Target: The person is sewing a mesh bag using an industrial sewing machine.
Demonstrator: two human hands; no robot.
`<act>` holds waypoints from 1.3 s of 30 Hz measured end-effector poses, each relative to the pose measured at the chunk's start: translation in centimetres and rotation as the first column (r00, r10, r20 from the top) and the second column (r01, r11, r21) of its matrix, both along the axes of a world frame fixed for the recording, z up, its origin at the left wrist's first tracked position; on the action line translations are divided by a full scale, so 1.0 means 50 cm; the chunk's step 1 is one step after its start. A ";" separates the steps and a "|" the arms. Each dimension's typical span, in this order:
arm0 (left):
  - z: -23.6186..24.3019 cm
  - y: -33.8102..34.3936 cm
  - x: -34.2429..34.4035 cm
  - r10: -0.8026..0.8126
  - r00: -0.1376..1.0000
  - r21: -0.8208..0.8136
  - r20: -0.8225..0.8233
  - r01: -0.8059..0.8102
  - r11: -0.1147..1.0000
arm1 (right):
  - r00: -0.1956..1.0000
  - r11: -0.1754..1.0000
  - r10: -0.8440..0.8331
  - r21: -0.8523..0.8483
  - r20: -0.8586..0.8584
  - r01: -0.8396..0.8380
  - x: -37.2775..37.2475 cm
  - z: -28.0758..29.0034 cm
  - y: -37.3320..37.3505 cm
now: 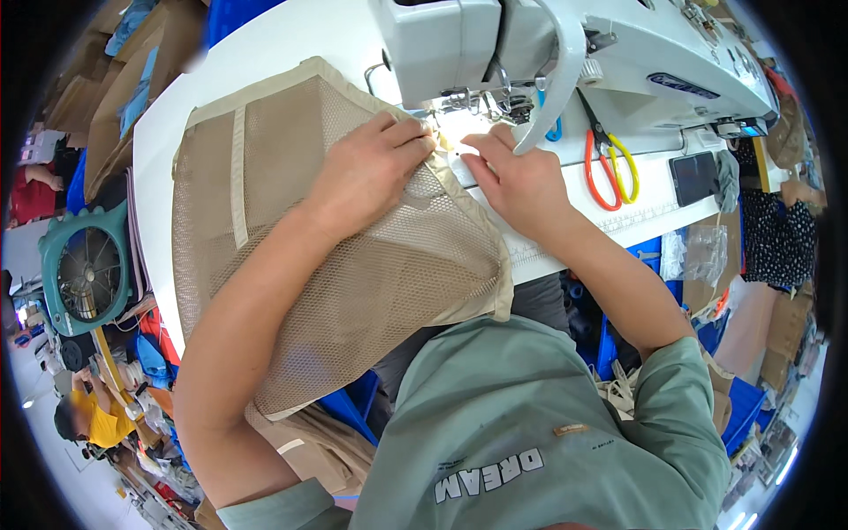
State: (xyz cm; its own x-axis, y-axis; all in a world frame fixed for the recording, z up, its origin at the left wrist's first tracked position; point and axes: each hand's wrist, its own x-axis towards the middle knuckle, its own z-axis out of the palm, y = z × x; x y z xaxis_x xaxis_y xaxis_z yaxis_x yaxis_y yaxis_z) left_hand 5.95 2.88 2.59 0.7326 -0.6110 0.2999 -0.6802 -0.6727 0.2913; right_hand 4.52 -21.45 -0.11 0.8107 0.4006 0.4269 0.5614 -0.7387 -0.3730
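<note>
A large tan mesh fabric piece (pixel 353 291) with beige bound edges lies over the white sewing table and hangs down towards my lap. My left hand (pixel 375 168) rests on its upper part, fingers pinched on the bound edge close to the sewing machine's needle area. The white sewing machine (pixel 446 53) stands at the far side, its lamp lighting the presser foot. My right hand (pixel 521 181) is just right of the needle area, thumb and forefinger apart with nothing visible between them; its other fingers are curled and partly hidden.
Scissors (pixel 604 159) with red and yellow handles lie right of my right hand, near a dark phone (pixel 695 178). A ruler strip (pixel 645 218) runs along the table's front edge. At the left stands a green fan (pixel 85 269); a person in yellow (pixel 108 424) is farther off.
</note>
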 end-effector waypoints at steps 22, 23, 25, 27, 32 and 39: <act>0.003 -0.025 0.022 0.038 0.999 -0.053 -0.018 -0.039 0.998 | 0.985 0.991 0.106 -0.090 0.135 -0.095 0.027 -0.033 0.010; 0.001 -0.025 0.021 0.039 0.999 -0.051 -0.019 -0.040 0.998 | 0.986 0.991 0.106 -0.092 0.131 -0.094 0.026 -0.033 0.010; -0.002 -0.025 0.020 0.029 0.999 -0.050 0.023 -0.028 0.998 | 0.986 0.991 0.106 -0.093 0.128 -0.094 0.027 -0.034 0.009; -0.003 -0.023 0.020 0.005 1.000 -0.058 0.025 -0.004 0.998 | 0.988 0.991 0.116 -0.076 0.104 -0.109 0.027 -0.034 0.007; 0.000 -0.016 0.012 0.035 0.997 0.043 0.061 -0.038 0.998 | 0.987 0.984 0.134 -0.131 0.090 -0.122 0.027 -0.036 0.003; -0.007 -0.025 0.015 0.017 0.981 -0.020 0.194 -0.013 1.000 | 0.992 0.992 0.105 -0.072 0.064 -0.100 0.024 -0.030 0.008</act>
